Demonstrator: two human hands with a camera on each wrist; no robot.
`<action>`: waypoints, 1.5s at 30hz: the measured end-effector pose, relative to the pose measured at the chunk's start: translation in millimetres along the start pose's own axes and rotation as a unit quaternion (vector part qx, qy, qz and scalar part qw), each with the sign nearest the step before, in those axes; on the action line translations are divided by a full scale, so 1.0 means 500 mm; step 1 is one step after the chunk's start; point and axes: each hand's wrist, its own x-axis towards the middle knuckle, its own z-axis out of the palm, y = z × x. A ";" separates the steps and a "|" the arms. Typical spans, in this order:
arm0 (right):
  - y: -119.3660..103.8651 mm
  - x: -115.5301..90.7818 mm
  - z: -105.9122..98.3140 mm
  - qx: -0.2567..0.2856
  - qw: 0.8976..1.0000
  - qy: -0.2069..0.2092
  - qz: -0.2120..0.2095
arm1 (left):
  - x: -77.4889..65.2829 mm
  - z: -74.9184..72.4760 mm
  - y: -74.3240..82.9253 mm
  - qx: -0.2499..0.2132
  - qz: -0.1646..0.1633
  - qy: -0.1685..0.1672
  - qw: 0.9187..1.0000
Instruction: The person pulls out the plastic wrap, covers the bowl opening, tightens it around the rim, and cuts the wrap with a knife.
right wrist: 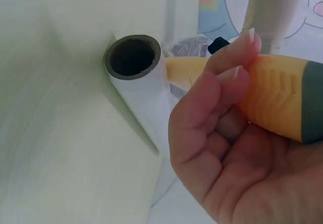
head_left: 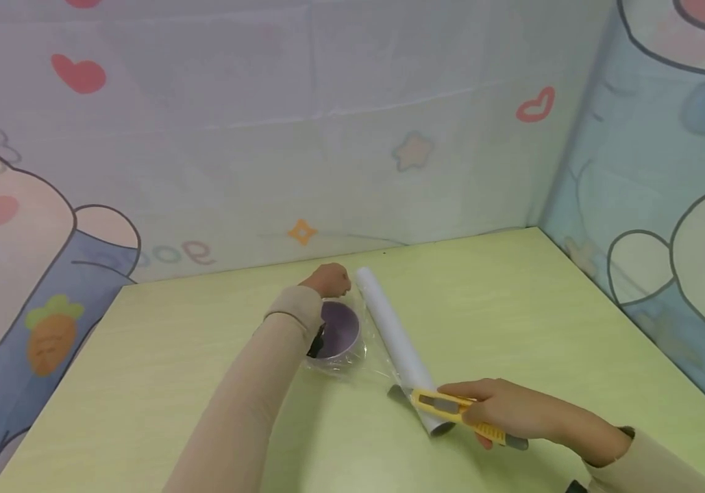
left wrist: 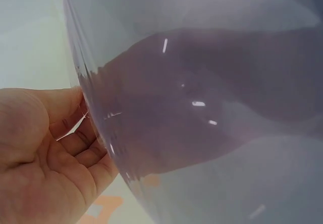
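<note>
A purple bowl (head_left: pixel 341 330) stands near the middle of the table with clear cling film (left wrist: pixel 197 72) stretched over it. At its far side my left hand (head_left: pixel 329 279) pinches the film's edge by the rim, thumb and fingers together; the fingertips are partly hidden. The film reaches right to a white roll (head_left: pixel 392 329), which lies slanting on the table. My right hand (head_left: pixel 515 409) grips a yellow utility knife (right wrist: pixel 275 93) at the roll's near end. The knife's front end touches or nearly touches the film; I cannot tell which.
The roll's hollow core (right wrist: pixel 132 57) opens toward me. Pale green table (head_left: pixel 512 308) surrounds the bowl and roll. Cartoon-printed cloth walls (head_left: pixel 235 150) rise at the back and both sides. My left sleeve (head_left: pixel 253 390) crosses in front of the bowl's left part.
</note>
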 end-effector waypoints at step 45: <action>0.083 0.029 -0.119 0.159 0.975 0.153 -0.040 | -0.342 -0.093 0.037 -0.131 -0.045 -0.024 0.990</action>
